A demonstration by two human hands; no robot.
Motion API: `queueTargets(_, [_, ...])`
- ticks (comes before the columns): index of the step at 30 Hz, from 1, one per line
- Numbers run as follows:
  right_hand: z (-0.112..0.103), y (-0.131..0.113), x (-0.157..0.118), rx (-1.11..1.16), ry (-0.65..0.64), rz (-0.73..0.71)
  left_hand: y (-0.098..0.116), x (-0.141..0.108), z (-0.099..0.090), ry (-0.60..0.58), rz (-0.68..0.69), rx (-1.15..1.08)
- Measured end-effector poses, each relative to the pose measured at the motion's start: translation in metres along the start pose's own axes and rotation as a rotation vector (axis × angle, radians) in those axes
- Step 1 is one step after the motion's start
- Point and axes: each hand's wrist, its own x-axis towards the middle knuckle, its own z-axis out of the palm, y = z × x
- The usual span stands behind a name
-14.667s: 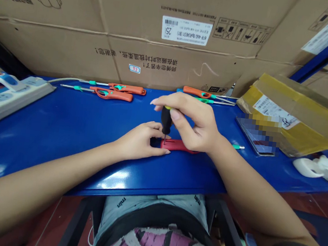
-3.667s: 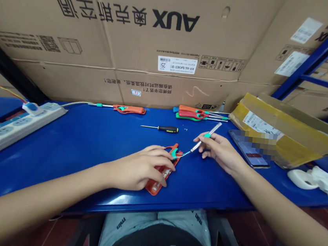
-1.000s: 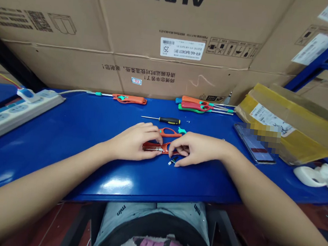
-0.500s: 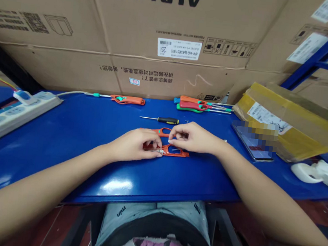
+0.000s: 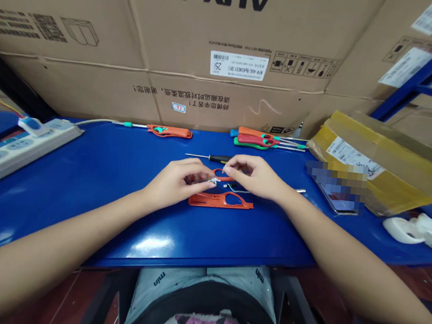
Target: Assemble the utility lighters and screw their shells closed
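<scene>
Small white-tipped part [image 5: 214, 180] pinched between thumb and fingers of the left grip [image 5: 172, 182], held over the worktop [image 5: 122, 234]; its body is mostly hidden by the fingers. Just nearer the front edge, a first orange shell half [image 5: 211, 200] is laid flat, hollow side up: bare orange trough at the left, ring-shaped opening with blue showing through, narrow nose at the right. Second orange shell half [image 5: 225, 179] is seen beyond the hands, partly covered; its inside cannot be made out. The right grip [image 5: 255, 176] is curled beside its ring, fingertips near the thumb; whether anything is held cannot be told.

Between the hands, a small wired piece [image 5: 230, 187], black and white, is noted; metal tube end [image 5: 301, 191] shows past the right wrist.

Farther back, a screwdriver [image 5: 218, 158] is partly masked by the right hand. Orange lighter [image 5: 169, 132] set at left rear; lighter stack [image 5: 255, 138] at right rear, handles orange, red, green, blue. Yellow-taped box [image 5: 357, 154] stands at right, contents hidden. One plug [image 5: 33, 126] is seated in the power strip [image 5: 18, 152].
</scene>
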Motion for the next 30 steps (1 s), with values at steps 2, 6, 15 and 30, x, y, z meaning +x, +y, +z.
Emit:
queueTargets(2, [0.006, -0.004, 0.0, 0.146, -0.087, 0.114, 0.001, -0.001, 0.0, 0.049, 0.068, 0.111])
queueTargets(6, [0.013, -0.01, -0.002, 0.408, -0.211, 0.291, 0.006, -0.003, 0.0, 0.034, 0.161, 0.214])
queueTargets(15, [0.004, -0.003, 0.003, 0.512, -0.133, 0.386, 0.0, -0.003, 0.001, -0.002, 0.114, 0.215])
queueTargets(30, [-0.003, -0.003, 0.0, 0.376, -0.323, 0.335, -0.006, -0.001, 0.001, 0.061, 0.135, 0.182])
